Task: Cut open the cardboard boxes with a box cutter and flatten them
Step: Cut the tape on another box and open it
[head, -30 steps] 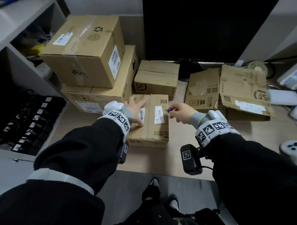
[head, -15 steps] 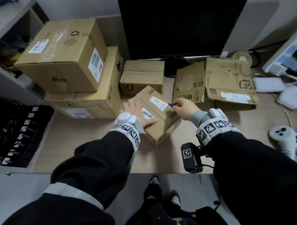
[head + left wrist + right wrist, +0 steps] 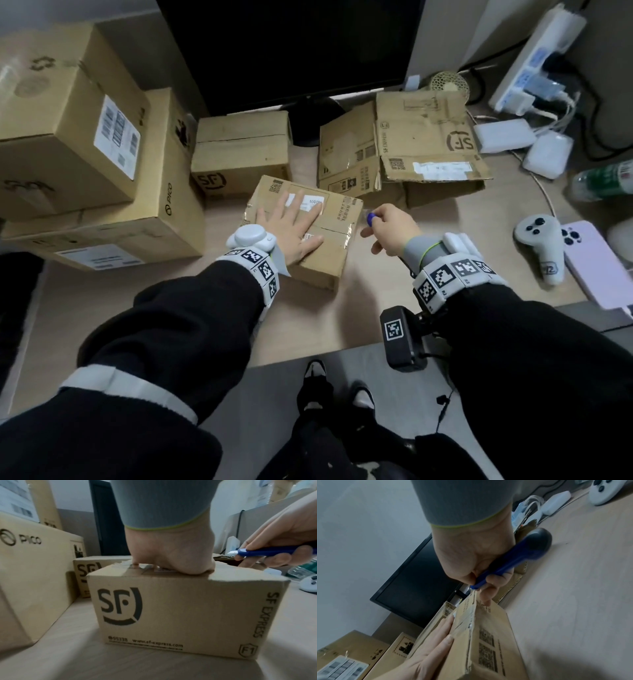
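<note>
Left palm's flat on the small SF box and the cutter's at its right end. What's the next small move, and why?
Probably lower the blue box cutter onto the taped seam at the box's right edge and draw it along the seam. The left hand already presses flat on the small SF box, the right hand grips the cutter, and its blade tip sits just off that edge. The tape looks mostly uncut.

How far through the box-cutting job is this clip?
Done: flattened boxes lie by the monitor. In hand: left hand presses flat on the small taped box; right hand holds the blue cutter at its edge. Left: another small box and two stacked big boxes, all closed.
</note>
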`<state>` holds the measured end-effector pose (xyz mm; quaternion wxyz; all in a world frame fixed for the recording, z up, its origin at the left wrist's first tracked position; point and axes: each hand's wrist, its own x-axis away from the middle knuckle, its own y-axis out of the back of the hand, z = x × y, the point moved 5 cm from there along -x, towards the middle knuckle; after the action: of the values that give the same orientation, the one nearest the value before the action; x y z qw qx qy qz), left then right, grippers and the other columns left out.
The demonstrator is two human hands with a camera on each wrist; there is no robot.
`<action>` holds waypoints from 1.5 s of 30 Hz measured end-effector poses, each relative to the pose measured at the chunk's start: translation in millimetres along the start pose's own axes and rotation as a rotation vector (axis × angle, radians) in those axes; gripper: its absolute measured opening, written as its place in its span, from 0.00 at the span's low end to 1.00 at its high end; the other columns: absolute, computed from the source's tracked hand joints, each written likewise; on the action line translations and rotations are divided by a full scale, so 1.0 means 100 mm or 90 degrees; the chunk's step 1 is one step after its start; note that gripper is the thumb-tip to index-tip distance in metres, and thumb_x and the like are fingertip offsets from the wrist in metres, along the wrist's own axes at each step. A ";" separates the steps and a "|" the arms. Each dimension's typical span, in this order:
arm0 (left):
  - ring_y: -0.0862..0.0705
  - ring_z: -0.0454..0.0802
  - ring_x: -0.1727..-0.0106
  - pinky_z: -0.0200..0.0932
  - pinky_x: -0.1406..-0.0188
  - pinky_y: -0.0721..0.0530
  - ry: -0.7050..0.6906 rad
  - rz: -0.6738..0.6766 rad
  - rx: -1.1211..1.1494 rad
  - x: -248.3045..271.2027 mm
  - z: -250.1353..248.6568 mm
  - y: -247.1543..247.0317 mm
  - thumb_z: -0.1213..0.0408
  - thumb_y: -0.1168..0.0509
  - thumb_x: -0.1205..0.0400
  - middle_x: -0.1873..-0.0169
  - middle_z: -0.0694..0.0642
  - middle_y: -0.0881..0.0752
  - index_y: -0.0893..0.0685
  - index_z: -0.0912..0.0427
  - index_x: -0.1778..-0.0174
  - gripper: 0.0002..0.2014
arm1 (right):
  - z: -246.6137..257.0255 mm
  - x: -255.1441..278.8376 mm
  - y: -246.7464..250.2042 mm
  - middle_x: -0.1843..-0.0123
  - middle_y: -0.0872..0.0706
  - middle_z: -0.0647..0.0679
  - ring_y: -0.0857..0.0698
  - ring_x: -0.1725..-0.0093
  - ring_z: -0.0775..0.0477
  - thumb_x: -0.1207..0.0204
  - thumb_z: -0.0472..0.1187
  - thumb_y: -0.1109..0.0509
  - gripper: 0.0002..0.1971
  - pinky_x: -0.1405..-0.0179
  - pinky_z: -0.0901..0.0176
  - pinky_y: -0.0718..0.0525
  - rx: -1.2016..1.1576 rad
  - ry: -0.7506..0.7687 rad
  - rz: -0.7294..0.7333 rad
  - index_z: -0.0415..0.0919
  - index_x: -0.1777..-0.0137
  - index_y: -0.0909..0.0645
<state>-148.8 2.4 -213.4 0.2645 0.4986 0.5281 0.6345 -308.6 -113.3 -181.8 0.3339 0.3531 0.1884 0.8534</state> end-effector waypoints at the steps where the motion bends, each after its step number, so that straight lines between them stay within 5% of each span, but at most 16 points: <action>1: 0.64 0.53 0.16 0.72 0.22 0.53 0.008 -0.008 -0.006 0.00 -0.01 -0.01 0.36 0.56 0.17 0.16 0.48 0.62 0.59 0.36 0.18 0.32 | -0.03 0.00 0.00 0.45 0.12 0.45 0.18 0.72 0.50 0.16 0.36 0.51 0.12 0.79 0.62 0.30 -0.016 -0.010 0.006 0.42 0.39 0.29; 9: 0.62 0.58 0.16 0.73 0.24 0.48 0.107 -0.021 -0.029 0.16 -0.19 -0.05 0.37 0.59 0.16 0.16 0.52 0.62 0.58 0.45 0.16 0.34 | -0.05 0.06 -0.13 0.44 0.12 0.44 0.19 0.72 0.51 0.15 0.36 0.50 0.07 0.80 0.63 0.31 -0.049 -0.029 0.026 0.43 0.44 0.30; 16: 0.65 0.57 0.16 0.72 0.24 0.52 0.102 -0.050 0.003 0.20 -0.18 -0.10 0.36 0.60 0.16 0.16 0.53 0.64 0.62 0.42 0.17 0.34 | -0.04 -0.03 -0.15 0.44 0.13 0.42 0.18 0.69 0.50 0.15 0.37 0.50 0.08 0.79 0.63 0.30 -0.030 -0.028 -0.002 0.44 0.44 0.30; 23: 0.66 0.56 0.16 0.74 0.24 0.57 0.103 -0.058 0.053 0.16 -0.15 -0.15 0.34 0.58 0.17 0.16 0.52 0.65 0.60 0.32 0.19 0.31 | -0.02 -0.13 -0.19 0.44 0.12 0.40 0.14 0.46 0.41 0.18 0.37 0.47 0.14 0.70 0.59 0.23 0.042 -0.041 0.002 0.41 0.39 0.22; 28: 0.67 0.55 0.17 0.75 0.25 0.58 0.104 -0.054 0.065 0.16 -0.15 -0.15 0.34 0.57 0.17 0.16 0.51 0.65 0.61 0.32 0.19 0.31 | -0.01 -0.12 -0.14 0.47 0.11 0.40 0.18 0.63 0.48 0.18 0.36 0.45 0.14 0.78 0.62 0.24 0.034 -0.052 0.016 0.39 0.39 0.19; 39: 0.67 0.55 0.17 0.75 0.24 0.58 0.112 -0.054 0.061 0.16 -0.15 -0.15 0.34 0.57 0.17 0.16 0.51 0.65 0.60 0.33 0.18 0.31 | -0.03 -0.01 -0.15 0.50 0.10 0.41 0.21 0.71 0.52 0.17 0.36 0.44 0.13 0.80 0.63 0.25 0.091 -0.022 0.084 0.38 0.46 0.17; 45: 0.67 0.55 0.17 0.75 0.24 0.58 0.107 -0.058 0.061 0.16 -0.16 -0.15 0.34 0.57 0.17 0.16 0.51 0.65 0.60 0.33 0.18 0.32 | -0.09 0.05 -0.15 0.49 0.10 0.38 0.27 0.72 0.47 0.17 0.36 0.43 0.11 0.81 0.64 0.29 0.045 -0.010 0.112 0.39 0.51 0.17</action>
<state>-172.3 14.8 -221.1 0.2238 0.4313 0.6001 0.6355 -311.5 -99.5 -194.4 0.2463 0.3863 0.1842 0.8696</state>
